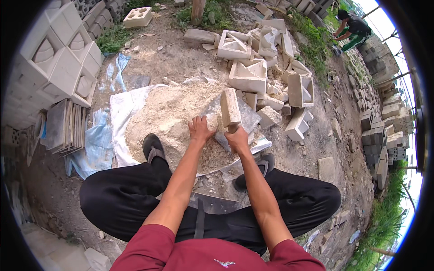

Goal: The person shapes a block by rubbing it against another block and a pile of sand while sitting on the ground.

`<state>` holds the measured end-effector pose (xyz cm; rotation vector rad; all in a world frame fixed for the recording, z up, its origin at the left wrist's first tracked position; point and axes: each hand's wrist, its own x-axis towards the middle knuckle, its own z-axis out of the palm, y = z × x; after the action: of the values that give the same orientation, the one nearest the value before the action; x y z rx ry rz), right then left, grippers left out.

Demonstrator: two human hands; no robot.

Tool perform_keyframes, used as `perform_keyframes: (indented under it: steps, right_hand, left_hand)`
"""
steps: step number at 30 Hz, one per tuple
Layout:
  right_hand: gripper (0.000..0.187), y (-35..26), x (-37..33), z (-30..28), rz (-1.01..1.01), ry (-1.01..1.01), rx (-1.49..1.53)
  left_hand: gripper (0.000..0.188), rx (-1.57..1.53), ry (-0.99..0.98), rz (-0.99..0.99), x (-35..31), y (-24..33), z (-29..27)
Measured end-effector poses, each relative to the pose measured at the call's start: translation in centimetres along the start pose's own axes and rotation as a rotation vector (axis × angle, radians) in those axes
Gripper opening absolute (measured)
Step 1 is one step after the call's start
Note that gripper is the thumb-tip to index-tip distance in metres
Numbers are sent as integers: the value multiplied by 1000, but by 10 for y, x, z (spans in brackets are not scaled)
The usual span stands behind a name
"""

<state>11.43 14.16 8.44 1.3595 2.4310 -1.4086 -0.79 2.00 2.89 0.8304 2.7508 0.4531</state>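
My right hand (237, 139) is closed around the handle of a wooden mallet (230, 107), whose pale block head stands up above the fist. Under the mallet lies a flat grey slab (250, 118), dusted with crumbs. My left hand (200, 129) rests at the slab's left edge with its fingers apart, touching the pale crushed material beside a small lump (211, 120). That heap of beige powder and crumbs (158, 110) spreads over a white woven sheet (121, 118) between my feet and beyond them. Whatever is beneath my left palm is hidden.
Broken cream blocks (247, 76) are piled beyond the slab to the right. Stacked patterned blocks (63, 54) stand at the left, near upright thin boards (68, 126) and blue plastic sheeting (97, 142). Another person (355, 28) bends over at the far right, near grey block stacks (374, 140).
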Motion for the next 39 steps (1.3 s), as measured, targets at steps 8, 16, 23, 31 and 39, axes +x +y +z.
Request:
perform_keyframes:
  steps: [8,16,23,31,39]
  right_hand:
    - [53,14,1,19,45,37,-185]
    - [53,-19,-20,20,-59,152,-49]
    - [40,5,8,10,74,21,-130]
    - [53,25,-8,31,-72,152,-134]
    - [50,-2,3,15,-87,113,-20]
  left_hand:
    - [73,-28,-91,-49,3,20,-14]
    - [69,-53,-91,-83,0,4,-10]
    - [69,-64,-85,-79,-1,12,-13]
    - [68,-72,-112,-98,0,16,-17]
    - [66,-95,-91,-58,-2,11,-15]
